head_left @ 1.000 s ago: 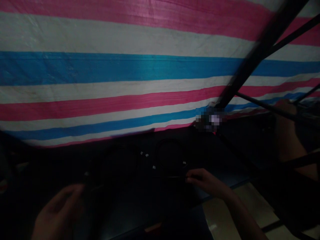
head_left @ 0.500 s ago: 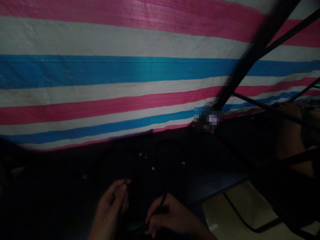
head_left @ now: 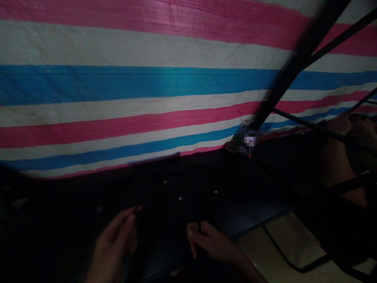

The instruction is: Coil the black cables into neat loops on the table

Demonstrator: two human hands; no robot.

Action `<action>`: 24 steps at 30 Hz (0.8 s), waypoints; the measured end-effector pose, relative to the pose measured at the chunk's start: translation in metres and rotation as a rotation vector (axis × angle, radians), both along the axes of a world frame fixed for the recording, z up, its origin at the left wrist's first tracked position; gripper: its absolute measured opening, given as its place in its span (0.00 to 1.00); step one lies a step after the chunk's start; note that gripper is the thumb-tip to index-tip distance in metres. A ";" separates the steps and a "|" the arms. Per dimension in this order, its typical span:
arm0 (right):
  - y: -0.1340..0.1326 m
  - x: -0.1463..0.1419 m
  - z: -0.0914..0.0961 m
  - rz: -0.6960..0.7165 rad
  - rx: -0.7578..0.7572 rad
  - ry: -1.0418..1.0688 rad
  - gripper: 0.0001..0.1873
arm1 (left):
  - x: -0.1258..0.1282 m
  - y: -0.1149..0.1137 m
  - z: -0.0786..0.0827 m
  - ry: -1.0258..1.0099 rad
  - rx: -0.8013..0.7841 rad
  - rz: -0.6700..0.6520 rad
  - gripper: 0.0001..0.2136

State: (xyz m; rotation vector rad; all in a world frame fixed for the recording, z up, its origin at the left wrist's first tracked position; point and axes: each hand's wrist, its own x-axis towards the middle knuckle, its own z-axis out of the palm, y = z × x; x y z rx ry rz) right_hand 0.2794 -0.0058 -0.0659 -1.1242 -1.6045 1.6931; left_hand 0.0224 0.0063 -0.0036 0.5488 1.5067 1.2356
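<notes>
One cable (head_left: pixel 199 226) is gripped in the right hand (head_left: pixel 207 239) above the table (head_left: pixel 246 211); it should handle light, bendy and slightly springy, best pinched near an end; the left hand (head_left: pixel 114 237) pinches a thin strand (head_left: pixel 136 210), too dim to identify.

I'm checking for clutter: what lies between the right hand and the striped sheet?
In the head view, a dark loop and small white pieces lie between them, on the dark tabletop.

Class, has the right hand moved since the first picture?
Yes: the right hand has moved left and lower in view, judged against the rightmost small white piece.
</notes>
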 end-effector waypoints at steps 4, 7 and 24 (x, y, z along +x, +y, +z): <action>0.004 0.006 0.005 -0.031 -0.019 0.017 0.34 | 0.001 0.005 0.014 -0.102 -0.017 0.075 0.31; 0.009 0.009 0.010 -0.061 -0.092 0.129 0.28 | 0.003 0.010 0.022 -0.087 0.013 0.073 0.27; 0.017 0.011 0.071 -0.069 0.221 -0.182 0.11 | 0.024 -0.009 0.002 0.319 -0.074 -0.690 0.25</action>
